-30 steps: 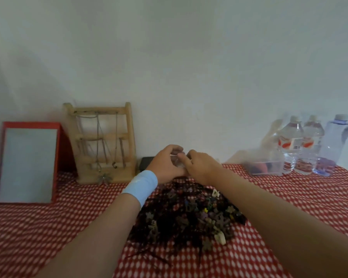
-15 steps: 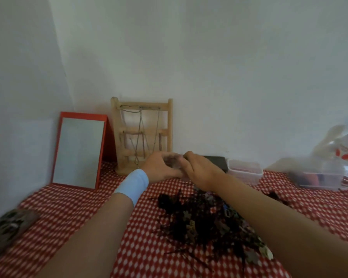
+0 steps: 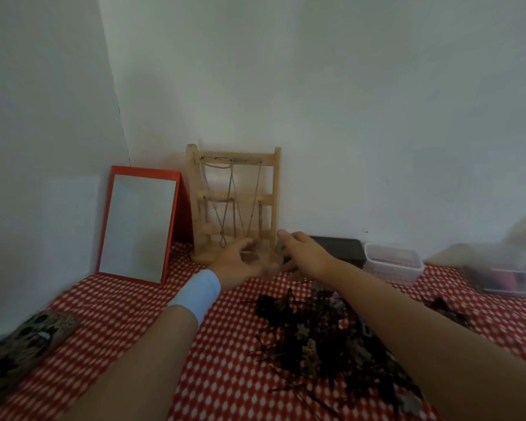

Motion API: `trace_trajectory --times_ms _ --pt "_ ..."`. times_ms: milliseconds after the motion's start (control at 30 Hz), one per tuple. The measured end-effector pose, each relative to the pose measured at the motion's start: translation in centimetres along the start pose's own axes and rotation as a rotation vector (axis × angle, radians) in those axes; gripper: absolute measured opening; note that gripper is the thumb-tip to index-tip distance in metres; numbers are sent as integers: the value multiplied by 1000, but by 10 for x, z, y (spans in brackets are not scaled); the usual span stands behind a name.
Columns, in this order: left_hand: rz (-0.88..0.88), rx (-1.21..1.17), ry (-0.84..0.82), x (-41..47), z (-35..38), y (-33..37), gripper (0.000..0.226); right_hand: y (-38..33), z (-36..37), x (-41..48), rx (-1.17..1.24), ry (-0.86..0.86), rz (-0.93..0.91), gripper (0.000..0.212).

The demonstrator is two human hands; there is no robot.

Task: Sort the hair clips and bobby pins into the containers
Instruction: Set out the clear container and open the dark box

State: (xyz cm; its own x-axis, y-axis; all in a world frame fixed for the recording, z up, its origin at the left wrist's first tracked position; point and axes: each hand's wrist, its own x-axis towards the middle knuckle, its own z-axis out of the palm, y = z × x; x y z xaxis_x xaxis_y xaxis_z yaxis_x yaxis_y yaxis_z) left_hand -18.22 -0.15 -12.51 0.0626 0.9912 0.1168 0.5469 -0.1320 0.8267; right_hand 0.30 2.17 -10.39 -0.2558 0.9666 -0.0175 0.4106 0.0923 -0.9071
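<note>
A dark pile of hair clips and bobby pins (image 3: pixel 316 338) lies on the red-checked cloth under my right forearm. A smaller dark clump (image 3: pixel 447 308) sits further right. My left hand (image 3: pixel 240 262), with a light blue wristband, and my right hand (image 3: pixel 304 253) meet in front of the wooden stand. Between them is a small clear container (image 3: pixel 266 259), blurred, with the fingers of both hands curled round its sides. Another small clear container (image 3: pixel 392 262) stands to the right, and a larger clear box (image 3: pixel 504 275) at the far right.
A wooden jewellery stand (image 3: pixel 237 202) with chains leans on the back wall. A red-framed mirror (image 3: pixel 140 226) stands to its left, in the corner. A black box (image 3: pixel 337 247) lies behind my right hand. A patterned object (image 3: pixel 22 344) lies at the front left.
The view has swung left, and the water bottles have left the frame. Both hands, still together on the clear container, have moved left to the foot of the wooden stand.
</note>
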Motion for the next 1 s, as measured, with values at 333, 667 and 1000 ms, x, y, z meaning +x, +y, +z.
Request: trace_trajectory --times_ms 333,667,1000 --pt "-125 461 -115 -4 4 -4 84 14 16 -4 -67 -53 -4 68" --pt "181 271 47 13 50 83 38 11 -51 -29 -45 184 -20 50" --pt "94 -99 -127 37 157 143 25 69 -166 -75 -153 413 60 16"
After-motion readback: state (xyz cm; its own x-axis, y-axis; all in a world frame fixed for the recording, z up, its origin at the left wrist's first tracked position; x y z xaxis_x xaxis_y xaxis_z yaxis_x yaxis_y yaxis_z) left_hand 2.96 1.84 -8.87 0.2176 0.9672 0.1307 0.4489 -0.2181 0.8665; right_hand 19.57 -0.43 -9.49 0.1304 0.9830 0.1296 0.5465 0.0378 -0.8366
